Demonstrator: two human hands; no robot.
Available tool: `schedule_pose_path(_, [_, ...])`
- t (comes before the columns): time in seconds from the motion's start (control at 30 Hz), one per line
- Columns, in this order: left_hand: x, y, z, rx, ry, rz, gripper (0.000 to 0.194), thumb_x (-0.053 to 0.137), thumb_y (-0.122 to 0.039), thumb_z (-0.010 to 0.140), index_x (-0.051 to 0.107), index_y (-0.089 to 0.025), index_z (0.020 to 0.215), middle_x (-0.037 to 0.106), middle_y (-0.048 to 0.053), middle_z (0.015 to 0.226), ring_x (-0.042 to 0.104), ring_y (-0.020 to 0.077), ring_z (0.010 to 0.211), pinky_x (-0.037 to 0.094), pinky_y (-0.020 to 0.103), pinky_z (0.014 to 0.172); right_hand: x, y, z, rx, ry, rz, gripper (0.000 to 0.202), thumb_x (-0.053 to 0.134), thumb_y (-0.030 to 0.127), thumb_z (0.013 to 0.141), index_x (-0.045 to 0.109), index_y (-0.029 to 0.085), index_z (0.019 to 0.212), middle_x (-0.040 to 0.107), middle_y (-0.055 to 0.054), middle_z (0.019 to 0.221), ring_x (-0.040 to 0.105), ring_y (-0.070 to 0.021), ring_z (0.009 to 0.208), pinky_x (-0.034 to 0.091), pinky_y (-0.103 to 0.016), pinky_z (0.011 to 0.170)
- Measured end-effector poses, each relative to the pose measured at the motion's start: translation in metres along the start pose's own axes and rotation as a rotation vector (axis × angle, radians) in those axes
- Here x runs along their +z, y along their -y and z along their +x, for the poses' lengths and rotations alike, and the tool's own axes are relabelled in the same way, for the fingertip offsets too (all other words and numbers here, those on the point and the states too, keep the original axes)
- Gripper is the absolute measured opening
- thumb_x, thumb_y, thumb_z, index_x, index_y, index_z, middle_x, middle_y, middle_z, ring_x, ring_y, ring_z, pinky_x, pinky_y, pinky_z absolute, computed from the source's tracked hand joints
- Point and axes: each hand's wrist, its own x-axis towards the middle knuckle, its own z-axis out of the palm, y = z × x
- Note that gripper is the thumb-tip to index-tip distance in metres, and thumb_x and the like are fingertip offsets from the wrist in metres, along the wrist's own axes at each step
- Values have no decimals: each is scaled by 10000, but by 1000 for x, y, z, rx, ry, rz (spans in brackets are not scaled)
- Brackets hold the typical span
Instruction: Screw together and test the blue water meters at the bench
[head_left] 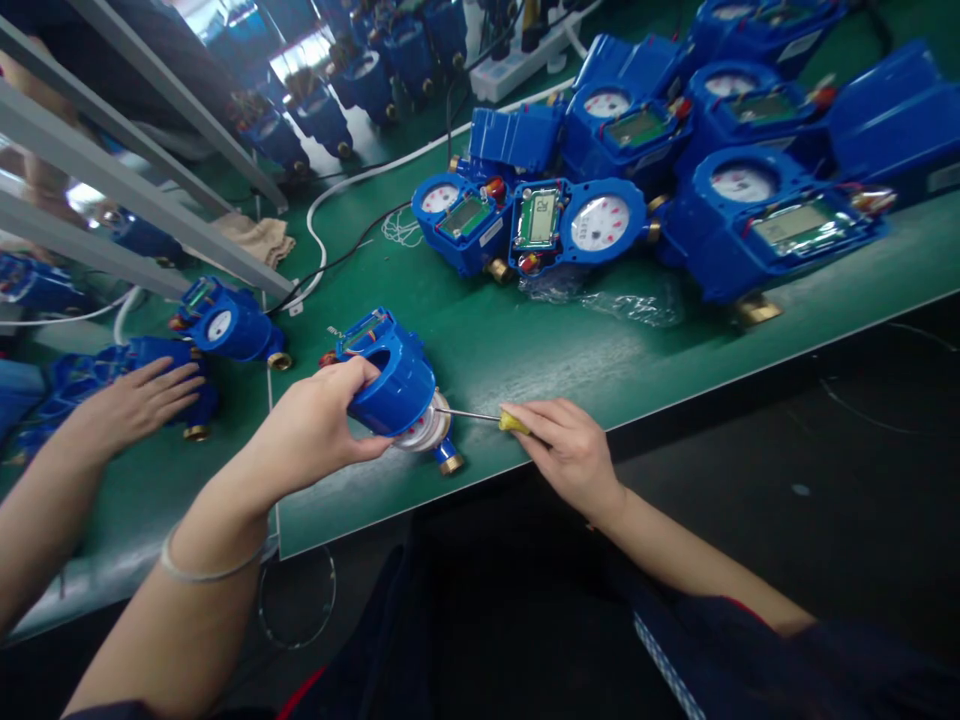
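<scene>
My left hand [311, 430] grips a blue plastic meter housing [401, 385], thumb and fingers around its round collar. The housing is tilted up off the water meter body [427, 428], whose clear round register shows beneath it. A brass threaded pipe end [450, 460] sticks out at the front. In my right hand [574, 450] is a screwdriver [514, 421] with a yellow handle. Its thin metal shaft points left, and the tip is at the register's edge by the housing; whether it touches cannot be made out.
Several blue water meters [600, 225] with displays stand at the right, beside crumpled clear plastic [637, 305]. A co-worker's hand [139, 405] rests by blue meters at the left. Grey metal bars [142, 170], a white cable [319, 220] and a power strip [517, 65] lie farther back.
</scene>
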Motion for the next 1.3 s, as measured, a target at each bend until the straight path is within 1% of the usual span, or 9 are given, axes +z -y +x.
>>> schedule_pose_path(0.13, [0,0,0,17,-6,-1,379,763,-406,691,523,-212,909,637,23,835,636,234,752,465,339,654,-1,6,1,-148,64,76,303,598,165,963,700,264,1230,754,-40,1023,652,-209,878,512,-370,779])
schedule_pose_path(0.2, [1,-1,1,24,-8,5,382,765,-406,692,520,-210,910,635,22,834,635,231,747,463,335,649,-3,8,2,-169,44,148,292,607,168,961,703,260,1221,750,-38,1009,654,-201,880,518,-362,784])
schedule_pose_path(0.3, [2,-1,0,26,-11,12,370,761,-394,699,515,-214,908,635,18,831,635,225,740,462,330,644,-7,7,4,-43,-19,158,311,614,187,964,688,271,1254,740,-46,1050,647,-204,916,523,-362,811])
schedule_pose_path(0.4, [2,-1,0,24,-18,12,368,768,-369,685,509,-225,903,636,17,827,636,227,739,466,335,643,-9,1,6,53,7,88,311,621,216,964,690,287,1259,738,-42,1053,639,-221,933,517,-378,829])
schedule_pose_path(0.63, [2,-2,1,33,-22,-1,365,762,-402,688,514,-223,888,634,19,817,633,225,723,472,339,635,-4,-5,7,46,68,130,320,630,202,952,695,282,1256,740,-47,1080,647,-226,958,526,-393,858])
schedule_pose_path(0.87, [1,-2,3,33,-9,-13,376,763,-424,690,521,-214,887,641,24,824,639,228,728,476,342,640,-15,4,13,137,45,458,271,708,261,899,731,265,1170,730,-39,1016,672,-197,919,555,-358,834])
schedule_pose_path(0.97, [1,-2,2,27,-10,-21,376,764,-422,684,518,-220,885,644,31,825,641,239,730,479,354,637,-20,2,14,141,16,370,294,698,228,905,723,273,1194,729,-38,1020,662,-202,932,544,-370,862])
schedule_pose_path(1.1, [2,-3,2,20,-4,-25,374,762,-415,679,526,-220,893,646,32,826,646,242,738,481,354,640,-21,-4,14,74,124,171,283,648,218,935,725,277,1201,746,-53,1045,658,-228,941,537,-392,843])
schedule_pose_path(1.3, [1,-3,2,25,-6,5,385,762,-431,684,530,-212,899,645,29,822,638,228,730,469,335,630,-15,-5,17,25,158,172,291,641,211,941,720,287,1211,750,-44,1059,661,-218,954,535,-390,858])
